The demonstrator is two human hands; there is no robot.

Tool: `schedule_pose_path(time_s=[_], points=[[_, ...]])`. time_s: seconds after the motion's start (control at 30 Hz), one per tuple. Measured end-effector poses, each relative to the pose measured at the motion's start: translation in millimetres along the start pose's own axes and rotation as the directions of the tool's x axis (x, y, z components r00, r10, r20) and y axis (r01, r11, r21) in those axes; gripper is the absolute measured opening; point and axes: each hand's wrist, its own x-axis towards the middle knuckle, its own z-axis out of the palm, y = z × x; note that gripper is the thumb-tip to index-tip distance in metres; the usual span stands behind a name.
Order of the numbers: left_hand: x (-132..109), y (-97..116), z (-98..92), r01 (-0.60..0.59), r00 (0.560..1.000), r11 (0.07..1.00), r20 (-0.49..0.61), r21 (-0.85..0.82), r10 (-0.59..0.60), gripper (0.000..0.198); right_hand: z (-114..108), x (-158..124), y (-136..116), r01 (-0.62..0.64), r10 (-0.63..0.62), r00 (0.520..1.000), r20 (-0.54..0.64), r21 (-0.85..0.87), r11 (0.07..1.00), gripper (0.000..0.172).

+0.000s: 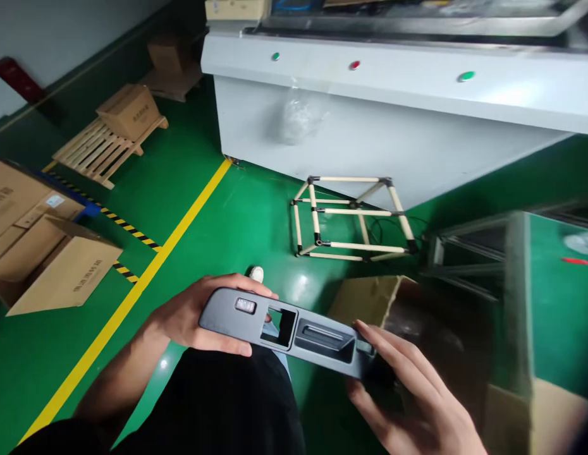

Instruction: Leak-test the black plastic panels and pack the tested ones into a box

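A long dark grey plastic panel (272, 332), like a car door's window switch trim, lies across both hands in the middle of the view. Near its left end sits a small switch; a square see-through opening and a recessed pocket follow to the right. My left hand (189, 316) grips the rounded left end, thumb on the near edge and fingers along the far edge. At the right end, my right hand (412, 385) holds the panel between thumb and fingers, the thumb below and the fingers above.
An open cardboard box (370, 300) stands below right, beside a green-topped table (564, 297). A pipe frame (351, 246) rests on the green floor before a white machine (393, 139) with buttons. More cartons (80, 265) and a wooden pallet (92, 148) are at left.
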Motion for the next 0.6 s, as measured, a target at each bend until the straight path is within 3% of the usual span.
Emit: schedule_pose_path(time_s=[0.1,0.33,0.43,0.6], points=[[33.4,0.2,-29.7,-0.019,0.998,0.999,-0.066,0.046,0.022,0.071,19.5,58.3,23.4,0.067,-0.068,0.997,0.027,0.045,0.997,0.046],[136.7,19.8,-107.3,-0.035,0.989,0.996,-0.140,0.085,0.046,0.074,46.7,203.9,68.6,0.058,-0.057,0.998,-0.014,0.121,0.991,0.044],[166.5,26.9,-138.8,-0.013,0.988,1.000,-0.157,0.005,0.014,0.078,46.4,263.6,70.6,0.111,-0.104,0.993,-0.055,0.137,0.984,0.042],[186.2,20.1,-186.1,0.035,0.948,0.971,-0.300,-0.237,-0.107,0.080,53.4,353.5,54.8,0.180,-0.182,0.983,0.003,0.144,0.973,0.044]])
